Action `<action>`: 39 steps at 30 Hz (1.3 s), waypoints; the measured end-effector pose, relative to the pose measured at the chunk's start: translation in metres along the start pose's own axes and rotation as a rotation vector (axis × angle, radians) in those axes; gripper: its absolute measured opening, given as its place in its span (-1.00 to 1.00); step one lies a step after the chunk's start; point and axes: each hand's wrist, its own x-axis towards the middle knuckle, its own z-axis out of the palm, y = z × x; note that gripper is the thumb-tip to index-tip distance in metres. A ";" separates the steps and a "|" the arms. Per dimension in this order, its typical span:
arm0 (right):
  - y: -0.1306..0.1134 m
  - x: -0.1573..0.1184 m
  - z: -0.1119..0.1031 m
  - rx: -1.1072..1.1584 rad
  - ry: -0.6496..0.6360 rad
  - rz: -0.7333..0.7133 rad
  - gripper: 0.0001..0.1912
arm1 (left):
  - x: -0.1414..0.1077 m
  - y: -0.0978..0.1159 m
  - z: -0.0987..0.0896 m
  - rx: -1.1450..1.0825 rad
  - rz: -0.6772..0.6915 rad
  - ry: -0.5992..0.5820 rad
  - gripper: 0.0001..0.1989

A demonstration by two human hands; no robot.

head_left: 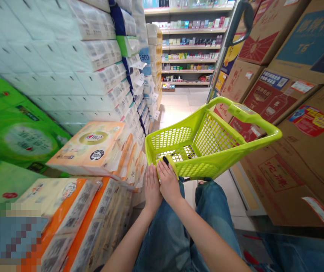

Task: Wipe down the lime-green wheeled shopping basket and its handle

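We count one lime-green plastic shopping cart (221, 162) and two bare hands (169, 183) in the near middle. Far off, we see six long, pale shelf boards (190, 47).

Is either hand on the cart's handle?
No, the left hand and right hand are at the opposite end of the cart, away from the handle.

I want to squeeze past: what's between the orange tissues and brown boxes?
A green cart, floor, left hand, right hand and jeans lie there, in the head view.
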 end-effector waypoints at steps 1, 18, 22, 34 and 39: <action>0.003 -0.001 -0.002 0.005 -0.007 -0.015 -0.31 | 0.000 0.000 0.000 -0.001 0.004 0.000 -0.23; 0.010 -0.004 -0.016 -0.021 0.012 0.076 -0.27 | 0.001 0.004 -0.003 -0.018 -0.009 0.009 -0.22; -0.005 0.000 -0.004 0.039 -0.017 -0.002 -0.33 | -0.001 0.001 -0.001 -0.003 0.000 0.011 -0.26; 0.069 -0.022 -0.064 -0.072 0.126 0.180 -0.16 | 0.003 0.008 -0.008 -0.040 -0.013 0.002 -0.17; 0.013 -0.008 -0.021 -0.020 0.031 0.100 -0.26 | 0.001 0.005 -0.007 -0.035 0.007 -0.011 -0.23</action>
